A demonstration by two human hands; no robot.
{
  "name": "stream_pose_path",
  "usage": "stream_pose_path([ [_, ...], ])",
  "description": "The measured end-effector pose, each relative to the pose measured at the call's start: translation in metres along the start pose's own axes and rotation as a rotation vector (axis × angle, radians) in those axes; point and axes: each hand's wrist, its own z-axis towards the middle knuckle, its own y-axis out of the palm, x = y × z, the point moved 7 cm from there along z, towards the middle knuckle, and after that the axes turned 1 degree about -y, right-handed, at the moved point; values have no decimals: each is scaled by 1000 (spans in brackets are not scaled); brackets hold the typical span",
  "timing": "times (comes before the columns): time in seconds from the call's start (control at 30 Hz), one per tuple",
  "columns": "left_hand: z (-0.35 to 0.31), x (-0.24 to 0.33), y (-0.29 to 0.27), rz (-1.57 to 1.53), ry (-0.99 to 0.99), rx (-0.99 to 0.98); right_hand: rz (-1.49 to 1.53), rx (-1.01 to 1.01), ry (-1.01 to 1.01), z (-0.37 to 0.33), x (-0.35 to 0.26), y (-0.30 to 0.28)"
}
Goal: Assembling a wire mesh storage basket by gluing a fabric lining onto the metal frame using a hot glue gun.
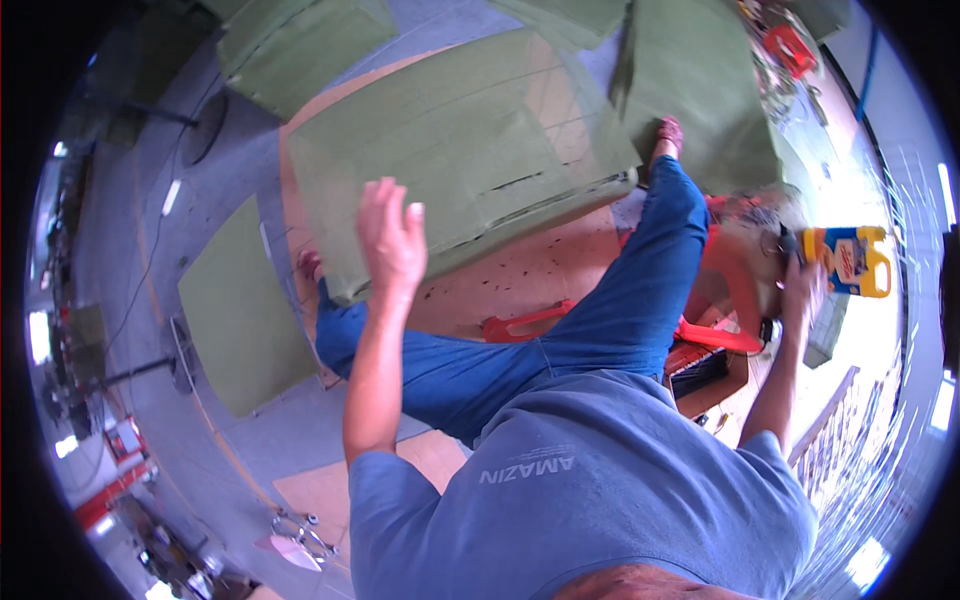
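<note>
A large green cloth-like piece (430,170), box-shaped with a dark line along its near edge, lies between my spread legs. My left hand (392,235) is above its near left part, fingers stretched and nothing in them; whether it touches the surface I cannot tell. Off to the right, my right hand (803,290) is at a cluttered surface, its fingers bent beside a small black object (787,240). What it grips is partly hidden. Right beside that hand is a yellow jug (845,262) with a blue label and a moulded handle.
More green pieces lie around: a flat panel (245,310) at left, others (305,45) at the far side, and a long one (695,90) under my right foot. A red curved frame (735,290) and an open box (715,380) stand near my right leg. Cables cross the floor.
</note>
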Motion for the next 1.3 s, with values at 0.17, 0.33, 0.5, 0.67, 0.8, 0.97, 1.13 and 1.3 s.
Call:
stream_pose_path([
  [0.17,-37,89,30,-300,130,-119,146,-176,298,-34,101,64],
  [0.33,-66,106,48,-468,23,-205,603,-384,437,-28,138,110],
  [0.5,-63,119,42,-737,-259,-373,1495,-365,320,-44,5,23],
  [0.67,-60,129,38,-1074,-428,-275,1992,-1158,-28,-102,-212,-13],
  [0.8,-84,87,27,-1264,-731,48,1772,-1411,-240,-203,-347,-44],
  [0.97,-161,6,6,-1195,-1072,371,1633,-1849,-498,-299,-445,-22],
  [1.13,-189,-34,-3,-1262,-1191,645,1496,-1819,-625,-346,-497,-14],
  [1.3,-192,-46,3,-1261,-1257,673,1331,-1686,-701,-350,-509,9],
])
